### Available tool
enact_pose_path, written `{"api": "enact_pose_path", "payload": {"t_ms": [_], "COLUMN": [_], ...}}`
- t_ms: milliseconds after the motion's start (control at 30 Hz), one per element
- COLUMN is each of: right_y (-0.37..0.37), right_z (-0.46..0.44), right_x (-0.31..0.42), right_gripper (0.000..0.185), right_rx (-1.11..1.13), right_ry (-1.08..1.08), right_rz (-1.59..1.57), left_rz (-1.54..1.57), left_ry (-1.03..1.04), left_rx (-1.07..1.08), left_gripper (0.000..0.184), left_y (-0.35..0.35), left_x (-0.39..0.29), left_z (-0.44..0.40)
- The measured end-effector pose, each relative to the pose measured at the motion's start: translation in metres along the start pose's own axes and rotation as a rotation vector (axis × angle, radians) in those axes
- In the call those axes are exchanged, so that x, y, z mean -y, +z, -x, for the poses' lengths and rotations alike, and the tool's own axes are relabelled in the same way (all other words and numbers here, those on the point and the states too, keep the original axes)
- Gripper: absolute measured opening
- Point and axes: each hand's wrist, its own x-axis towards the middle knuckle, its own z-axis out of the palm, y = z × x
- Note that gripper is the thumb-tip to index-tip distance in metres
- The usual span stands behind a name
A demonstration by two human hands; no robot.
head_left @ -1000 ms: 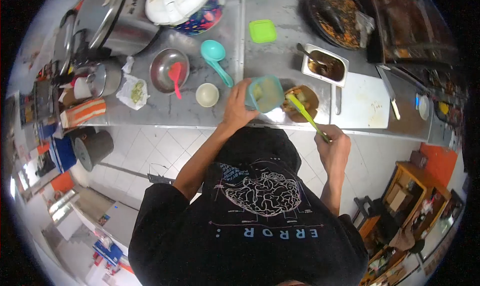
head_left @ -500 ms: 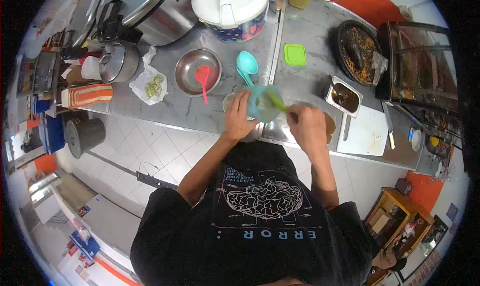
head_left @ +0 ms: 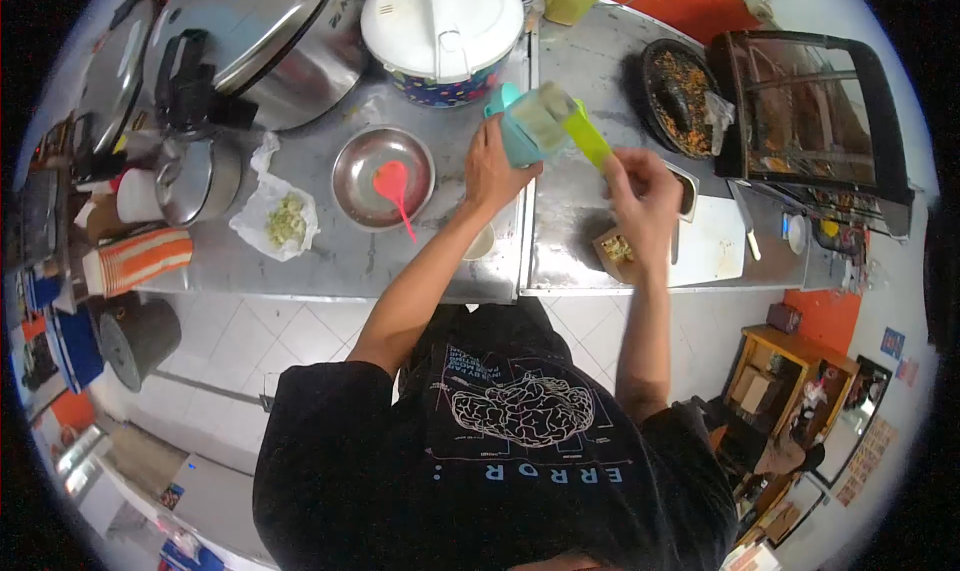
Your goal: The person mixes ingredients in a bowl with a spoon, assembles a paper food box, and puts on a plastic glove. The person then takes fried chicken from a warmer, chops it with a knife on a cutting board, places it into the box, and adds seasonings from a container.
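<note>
My left hand (head_left: pixel 490 171) is wrapped round a translucent teal container (head_left: pixel 522 143), tilted with its mouth toward the right. In my right hand (head_left: pixel 645 191), thumb and fingers pinch the end of a bright green utensil (head_left: pixel 588 136). Its other end meets the container's mouth, and I cannot make out its head. Behind my left hand, part of a teal ladle (head_left: pixel 502 98) shows. A pale cup (head_left: pixel 481 243) stands below the left wrist. By my right wrist lies a brown box (head_left: pixel 612 253) with food in it; the forearm covers part of it.
Left on the counter are a steel bowl (head_left: pixel 350 186) with a red spoon (head_left: pixel 391 181), and chopped greens (head_left: pixel 287 223) on plastic. A large pot (head_left: pixel 300 71) and a white-lidded container (head_left: pixel 440 21) stand behind. Rightward are a black mortar (head_left: pixel 655 96), cutting board (head_left: pixel 705 241) and knife (head_left: pixel 749 233).
Both hands have moved forward over the counter, away from my body, with the container and green utensil. The brown box and pale cup are more exposed. The green lid on the counter is out of sight.
</note>
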Motion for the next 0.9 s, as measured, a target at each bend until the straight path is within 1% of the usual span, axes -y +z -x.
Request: {"api": "enact_pose_path", "payload": {"t_ms": [67,133,200,233,267,333,367,433,467,533,567,600,667,700,767,800,867,900], "right_y": [0.026,0.055,0.084,0.093,0.094,0.095,0.094,0.093,0.097,0.108,0.112,0.117,0.129,0.134,0.14,0.141,0.138,0.132], "right_z": [-0.013,-0.021,-0.023,-0.023,-0.021,-0.019,-0.021,-0.027,-0.029,-0.035,-0.038,-0.038,-0.036,-0.034,-0.032,-0.03,-0.022,-0.017], "right_x": [-0.034,-0.065,-0.09,-0.098,-0.099,-0.098,-0.093,-0.084,-0.086,-0.092,-0.094,-0.096,-0.094,-0.094,-0.094,-0.096,-0.102,-0.1], "right_gripper": [0.019,0.019,0.023,0.025,0.023,0.027,0.027,0.032,0.032,0.045,0.051,0.051,0.053,0.053,0.054,0.055,0.054,0.055], "right_rx": [-0.082,-0.146,-0.141,-0.091,0.0,0.04,0.027,0.252,0.242,0.313,0.35,0.35,0.436,0.421,0.416,0.421,0.373,0.379], "right_ry": [0.17,0.232,0.315,0.355,0.331,0.343,0.344,0.434,0.435,0.427,0.422,0.421,0.403,0.396,0.411,0.428,0.43,0.418], "right_rz": [-0.255,-0.308,-0.473,-0.538,-0.55,-0.422,-0.42,-0.395,-0.398,-0.317,-0.267,-0.271,-0.252,-0.263,-0.254,-0.242,-0.248,-0.247], "left_rz": [0.04,0.07,0.086,0.096,0.105,0.036,0.043,-0.048,-0.046,-0.043,-0.049,-0.051,-0.051,-0.051,0.126,0.129,-0.017,-0.006], "left_ry": [-0.026,-0.049,-0.035,-0.028,-0.017,-0.2,-0.193,-0.182,-0.176,-0.185,-0.234,-0.232,-0.247,-0.238,-0.534,-0.523,-0.467,-0.453], "left_rx": [0.012,0.025,0.023,0.009,0.017,0.064,0.074,0.014,0.021,-0.053,-0.031,-0.031,-0.064,-0.055,-0.078,-0.048,-0.045,-0.002], "left_gripper": [0.089,0.091,0.091,0.091,0.091,0.089,0.089,0.086,0.086,0.084,0.078,0.078,0.072,0.072,0.068,0.068,0.069,0.069], "left_y": [0.016,0.025,0.031,0.03,0.024,0.007,0.006,0.003,0.002,0.0,-0.002,-0.004,-0.005,-0.004,-0.002,-0.002,-0.003,-0.001], "left_x": [0.004,0.006,0.019,0.024,0.023,0.02,0.026,0.039,0.044,0.052,0.057,0.061,0.071,0.076,0.083,0.086,0.085,0.103], "left_z": [-0.012,-0.022,-0.018,-0.018,-0.018,-0.008,-0.006,0.002,0.006,0.011,0.015,0.018,0.024,0.024,0.023,0.025,0.028,0.031]}}
